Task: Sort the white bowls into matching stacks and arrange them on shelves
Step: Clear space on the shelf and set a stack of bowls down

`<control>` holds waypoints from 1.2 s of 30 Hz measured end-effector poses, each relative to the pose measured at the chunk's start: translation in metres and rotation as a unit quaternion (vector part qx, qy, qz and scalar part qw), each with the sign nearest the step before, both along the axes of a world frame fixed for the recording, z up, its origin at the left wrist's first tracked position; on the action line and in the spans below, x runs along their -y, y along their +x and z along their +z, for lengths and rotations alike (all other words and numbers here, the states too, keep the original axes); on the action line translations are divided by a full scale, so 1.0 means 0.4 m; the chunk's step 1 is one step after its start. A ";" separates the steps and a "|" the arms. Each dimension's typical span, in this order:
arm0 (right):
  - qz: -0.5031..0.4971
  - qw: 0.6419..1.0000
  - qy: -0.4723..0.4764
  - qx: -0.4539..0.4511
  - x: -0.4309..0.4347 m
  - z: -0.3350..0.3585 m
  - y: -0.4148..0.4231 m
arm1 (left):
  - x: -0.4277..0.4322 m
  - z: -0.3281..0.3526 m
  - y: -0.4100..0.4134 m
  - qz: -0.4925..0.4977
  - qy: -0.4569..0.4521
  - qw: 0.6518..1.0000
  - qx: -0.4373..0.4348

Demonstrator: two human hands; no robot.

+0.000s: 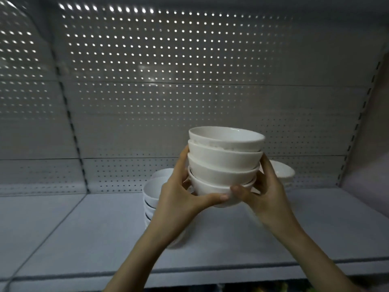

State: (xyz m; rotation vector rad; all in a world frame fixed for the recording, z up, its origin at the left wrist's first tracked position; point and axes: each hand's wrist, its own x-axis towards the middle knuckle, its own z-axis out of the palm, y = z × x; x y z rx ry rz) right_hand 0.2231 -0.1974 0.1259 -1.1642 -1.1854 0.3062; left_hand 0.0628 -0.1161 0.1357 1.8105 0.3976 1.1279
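We hold the stack of 4 bowls (pixel 225 161) above the shelf (pixel 294 228), left hand (pixel 181 192) and right hand (pixel 267 186) with fingers (pixel 214 197) curled round its lowest bowl. It seems heavy, slippery and fragile; best supported underneath.

Centre view: a stack of four white ceramic bowls (pixel 225 163) is up above the pale flat shelf (pixel 294 228), with the left hand (pixel 179 192) on its left side and the right hand (pixel 267 190) on its right. Behind and to the left, a second stack of white bowls (pixel 152 194) stands on the shelf, partly behind the left forearm. More white bowls (pixel 282 171) are behind the right hand. The perforated metal back panel (pixel 168 81) is at the rear.
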 end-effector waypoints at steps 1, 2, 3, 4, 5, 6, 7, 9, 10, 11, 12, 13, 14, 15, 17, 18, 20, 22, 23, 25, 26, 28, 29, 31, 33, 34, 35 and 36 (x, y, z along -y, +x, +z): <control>0.013 1.000 0.001 0.003 -0.021 0.002 -0.011 | -0.005 0.003 -0.017 0.015 -0.005 1.000 0.002; 0.029 1.000 0.004 0.005 -0.041 0.003 -0.021 | -0.008 0.006 -0.033 0.033 -0.008 0.999 0.004; 0.048 0.999 0.005 0.005 -0.061 0.004 -0.030 | -0.011 0.008 -0.047 0.051 -0.010 0.999 0.004; 0.069 0.998 0.005 0.004 -0.079 0.007 -0.040 | -0.015 0.009 -0.061 0.069 -0.014 0.998 0.003; 0.092 0.996 0.003 0.003 -0.097 0.011 -0.049 | -0.019 0.009 -0.075 0.086 -0.021 0.996 0.005; 0.113 0.994 0.002 0.003 -0.116 0.014 -0.058 | -0.025 0.008 -0.089 0.102 -0.028 0.994 0.007; 0.134 0.991 0.000 0.002 -0.134 0.017 -0.069 | -0.030 0.009 -0.103 0.117 -0.033 0.993 0.009; 0.174 0.985 -0.002 -0.003 -0.168 0.020 -0.094 | -0.036 0.011 -0.134 0.148 -0.031 0.988 0.010; 0.192 0.981 -0.001 -0.002 -0.184 0.020 -0.108 | -0.038 0.011 -0.151 0.165 -0.028 0.986 0.011; 0.210 0.978 -0.001 -0.002 -0.199 0.020 -0.126 | -0.040 0.011 -0.170 0.180 -0.028 0.983 0.013; 0.227 0.974 -0.002 -0.003 -0.212 0.018 -0.146 | -0.043 0.008 -0.191 0.194 -0.032 0.980 0.015; 0.241 0.971 -0.004 -0.006 -0.225 0.015 -0.169 | -0.046 0.006 -0.213 0.207 -0.036 0.978 0.016; 0.252 0.968 -0.006 -0.010 -0.238 0.010 -0.192 | -0.048 0.004 -0.236 0.218 -0.039 0.975 0.017; 0.263 0.965 -0.008 -0.014 -0.251 0.005 -0.215 | -0.052 0.002 -0.260 0.230 -0.039 0.972 0.017; 0.280 0.960 -0.013 -0.017 -0.276 -0.001 -0.267 | -0.062 -0.003 -0.310 0.252 -0.040 0.967 0.015; 0.287 0.958 -0.014 -0.019 -0.288 -0.003 -0.297 | -0.069 -0.007 -0.338 0.260 -0.042 0.965 0.014; 0.297 0.955 -0.011 -0.025 -0.311 -0.004 -0.364 | -0.084 -0.011 -0.402 0.272 -0.043 0.961 0.014; 0.299 0.954 -0.003 -0.025 -0.333 -0.006 -0.437 | -0.104 -0.012 -0.473 0.281 -0.041 0.959 0.012; 0.297 0.955 0.002 -0.024 -0.343 -0.009 -0.476 | -0.113 -0.011 -0.511 0.282 -0.040 0.958 0.011; 0.294 0.955 0.007 -0.028 -0.363 -0.013 -0.557 | -0.131 -0.005 -0.595 0.281 -0.042 0.959 0.008; 0.293 0.956 0.008 -0.027 -0.374 -0.015 -0.600 | -0.139 -0.001 -0.639 0.279 -0.039 0.959 0.005; 0.292 0.956 0.006 -0.023 -0.394 -0.018 -0.681 | -0.156 0.001 -0.722 0.279 -0.034 0.960 -0.001; 0.294 0.955 0.005 -0.024 -0.404 -0.020 -0.721 | -0.163 0.001 -0.761 0.282 -0.035 0.959 -0.002; 0.296 0.955 0.004 -0.029 -0.419 -0.024 -0.796 | -0.177 -0.002 -0.834 0.284 -0.037 0.958 -0.003; 0.291 0.956 -0.001 -0.031 -0.435 -0.032 -0.863 | -0.192 -0.009 -0.900 0.284 -0.039 0.958 -0.003; 0.289 0.957 -0.005 -0.031 -0.444 -0.037 -0.892 | -0.201 -0.014 -0.928 0.286 -0.040 0.957 -0.001; 0.289 0.957 -0.009 -0.030 -0.453 -0.041 -0.918 | -0.209 -0.020 -0.954 0.288 -0.041 0.957 0.001; 0.289 0.957 -0.014 -0.030 -0.463 -0.043 -0.944 | -0.219 -0.025 -0.979 0.291 -0.043 0.956 0.003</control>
